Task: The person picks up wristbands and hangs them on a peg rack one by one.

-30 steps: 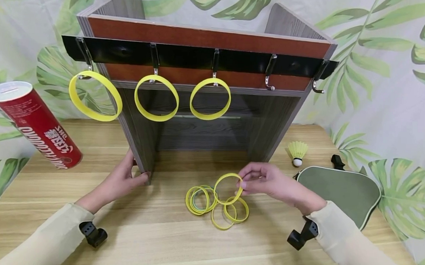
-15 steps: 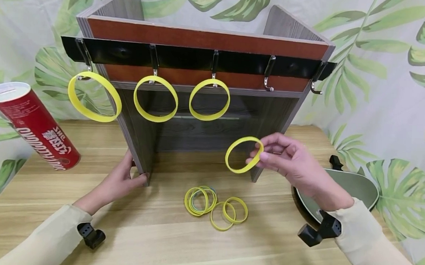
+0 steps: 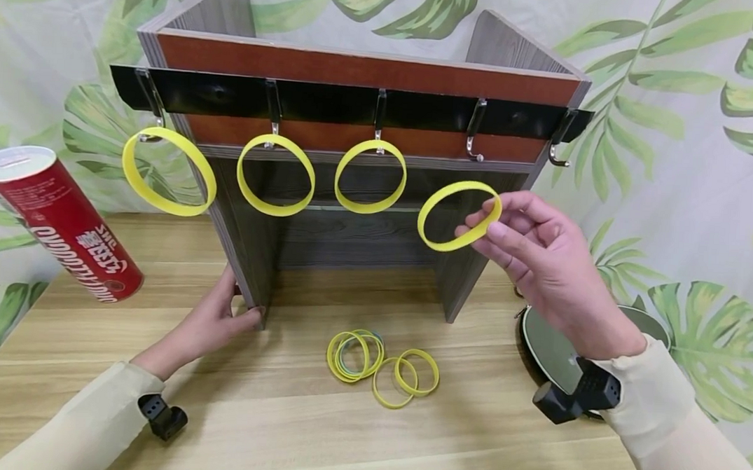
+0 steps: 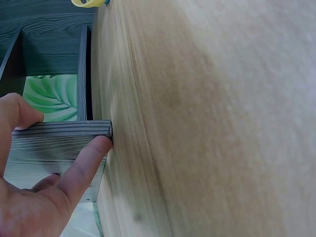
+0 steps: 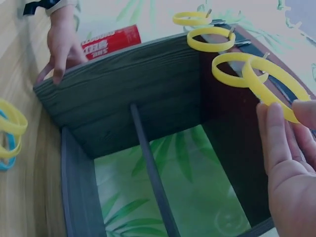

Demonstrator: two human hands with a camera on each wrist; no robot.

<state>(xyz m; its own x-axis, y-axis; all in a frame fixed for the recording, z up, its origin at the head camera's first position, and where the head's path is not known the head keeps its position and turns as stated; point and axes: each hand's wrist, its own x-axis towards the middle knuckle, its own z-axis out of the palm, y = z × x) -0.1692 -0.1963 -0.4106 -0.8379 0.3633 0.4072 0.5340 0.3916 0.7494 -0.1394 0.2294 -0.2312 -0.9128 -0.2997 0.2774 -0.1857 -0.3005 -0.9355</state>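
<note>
Between thumb and fingers, my right hand (image 3: 542, 260) pinches a yellow ring (image 3: 458, 247), raised just below the fourth hook (image 3: 475, 145) of a black hook rail (image 3: 332, 101). Three more yellow rings hang on the hooks to its left, the nearest being the third ring (image 3: 370, 208). My left hand (image 3: 211, 319) grips the lower side panel of a grey wooden shelf (image 3: 240, 243); in the left wrist view a finger (image 4: 84, 165) lies along the panel's edge. On the table lie several loose yellow rings (image 3: 415, 391), with a blue-green one among them.
A red can (image 3: 68, 225) stands at the left of the wooden table (image 3: 267, 426). To the right lies a green pouch (image 3: 557, 344), partly hidden by my right forearm. The fifth hook (image 3: 558, 155) is at the rail's right end. A leaf-patterned cloth hangs behind.
My right hand has lifted one yellow ring off the loose pile and carried it up and to the right, toward the rail. The left hand keeps its grip on the shelf panel.
</note>
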